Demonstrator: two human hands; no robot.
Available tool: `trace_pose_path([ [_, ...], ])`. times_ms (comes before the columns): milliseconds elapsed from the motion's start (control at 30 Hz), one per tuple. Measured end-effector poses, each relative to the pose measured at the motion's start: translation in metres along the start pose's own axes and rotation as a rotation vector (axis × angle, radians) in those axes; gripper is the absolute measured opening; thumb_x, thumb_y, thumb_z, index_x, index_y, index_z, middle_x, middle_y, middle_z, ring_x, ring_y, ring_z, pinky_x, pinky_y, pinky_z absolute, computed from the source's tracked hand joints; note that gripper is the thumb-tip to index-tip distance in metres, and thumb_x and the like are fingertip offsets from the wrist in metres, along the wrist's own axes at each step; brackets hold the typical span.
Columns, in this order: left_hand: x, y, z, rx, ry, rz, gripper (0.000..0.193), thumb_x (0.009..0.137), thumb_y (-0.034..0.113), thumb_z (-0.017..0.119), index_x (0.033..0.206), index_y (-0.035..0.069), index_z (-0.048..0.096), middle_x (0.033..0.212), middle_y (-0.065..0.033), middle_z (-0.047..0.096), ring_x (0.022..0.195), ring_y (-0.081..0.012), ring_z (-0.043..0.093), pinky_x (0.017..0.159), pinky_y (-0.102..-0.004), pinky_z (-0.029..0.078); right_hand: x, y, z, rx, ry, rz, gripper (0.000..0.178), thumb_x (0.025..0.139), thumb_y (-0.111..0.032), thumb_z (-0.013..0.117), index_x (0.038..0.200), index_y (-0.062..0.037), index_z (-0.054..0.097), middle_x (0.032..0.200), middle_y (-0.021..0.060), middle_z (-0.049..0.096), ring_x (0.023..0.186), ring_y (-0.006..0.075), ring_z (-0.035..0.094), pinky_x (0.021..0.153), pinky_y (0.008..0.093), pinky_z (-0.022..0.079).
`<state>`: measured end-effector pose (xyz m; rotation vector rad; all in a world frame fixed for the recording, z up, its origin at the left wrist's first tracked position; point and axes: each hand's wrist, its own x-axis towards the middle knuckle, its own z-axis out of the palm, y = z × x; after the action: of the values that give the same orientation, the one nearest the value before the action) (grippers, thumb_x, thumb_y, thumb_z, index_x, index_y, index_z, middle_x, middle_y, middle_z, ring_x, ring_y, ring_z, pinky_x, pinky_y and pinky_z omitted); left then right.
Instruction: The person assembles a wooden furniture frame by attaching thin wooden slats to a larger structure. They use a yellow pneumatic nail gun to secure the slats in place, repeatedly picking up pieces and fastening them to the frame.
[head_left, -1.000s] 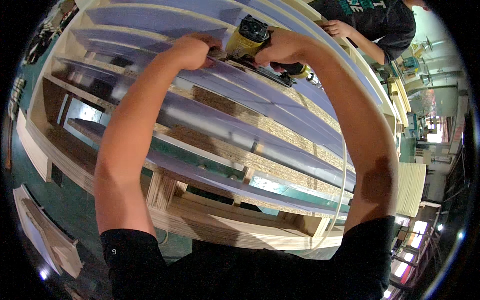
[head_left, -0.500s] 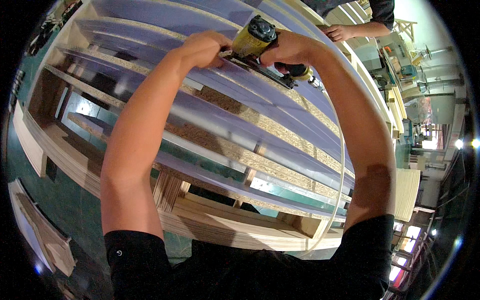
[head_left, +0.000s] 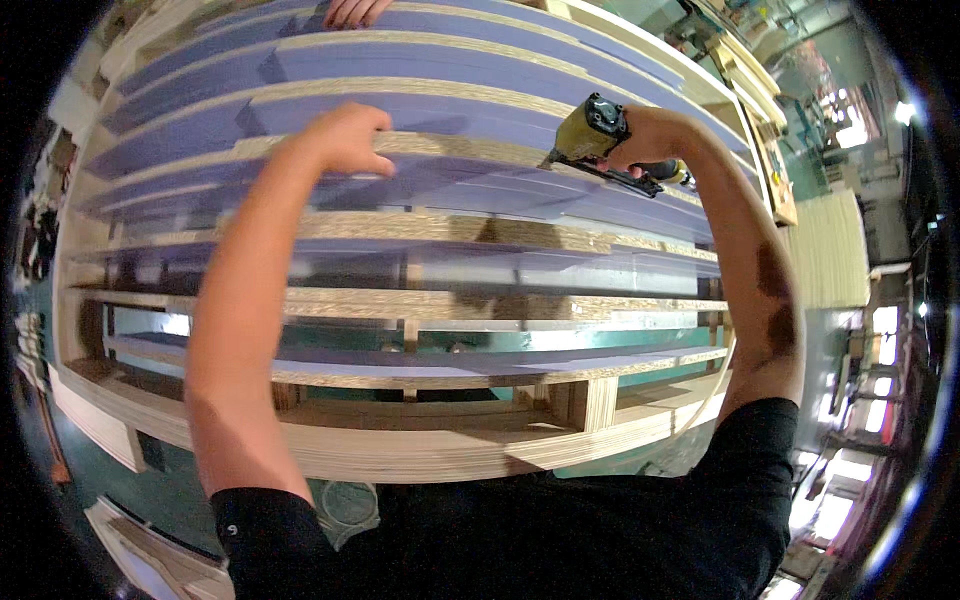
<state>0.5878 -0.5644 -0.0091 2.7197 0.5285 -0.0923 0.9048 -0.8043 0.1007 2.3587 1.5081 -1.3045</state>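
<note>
My right hand [head_left: 650, 138] grips a yellow and black pneumatic nail gun [head_left: 588, 132], with its nose beside the edge of a chipboard strip [head_left: 470, 148]. A pale air hose [head_left: 712, 395] shows beside my right forearm. Further left, my left hand [head_left: 345, 140] is open, thumb and fingers apart, above the same row of boards; whether it touches one I cannot tell. Long purple-faced boards [head_left: 450, 187] with bare chipboard edges stand on edge in rows inside a light wooden frame [head_left: 400, 455].
Another person's hand [head_left: 357, 12] rests at the far boards. Gaps between the near boards show a green floor [head_left: 480, 340]. To the right stands a stack of pale sheets [head_left: 828, 250]. More panels [head_left: 150, 540] lie at the lower left.
My hands have moved apart: the left has come away from beside the nail gun, and the right has carried the gun rightward. The view has turned. The other person's hand now appears further left.
</note>
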Motion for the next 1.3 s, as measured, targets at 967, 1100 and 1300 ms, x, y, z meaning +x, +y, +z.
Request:
trace_pose_path([
  [967,0.089,0.150,0.061,0.155,0.098,0.307,0.042,0.078,0.028,0.075,0.109,0.004,0.061,0.113,-0.0200,0.067,0.109,-0.0405,0.063,0.088,-0.0516,0.052,-0.346,0.088,0.193,0.559,0.542,0.400,0.047,0.081,-0.023,0.085,0.118,-0.0051,0.063,0.094,0.0069,0.069,0.068,0.0128,0.063,0.059,0.0305,0.055],
  [1100,0.097,0.145,0.072,0.203,0.159,0.431,0.056,0.080,0.031,0.074,0.125,0.003,0.057,0.126,-0.0217,0.062,0.120,-0.0397,0.058,0.097,-0.0488,0.048,-0.453,0.004,0.358,1.161,0.744,0.318,0.058,0.077,-0.017,0.087,0.128,-0.0055,0.062,0.110,0.0058,0.069,0.094,0.0162,0.065,0.082,0.0339,0.056],
  [1300,0.139,0.072,0.078,0.253,0.190,0.413,0.067,0.087,0.029,0.072,0.144,0.001,0.049,0.145,-0.0221,0.052,0.136,-0.0384,0.048,0.114,-0.0428,0.038,-0.443,-0.086,0.654,1.495,0.987,0.941,0.025,0.087,-0.018,0.077,0.098,-0.0007,0.063,0.076,0.0051,0.063,0.064,0.0153,0.060,0.062,0.0357,0.052],
])
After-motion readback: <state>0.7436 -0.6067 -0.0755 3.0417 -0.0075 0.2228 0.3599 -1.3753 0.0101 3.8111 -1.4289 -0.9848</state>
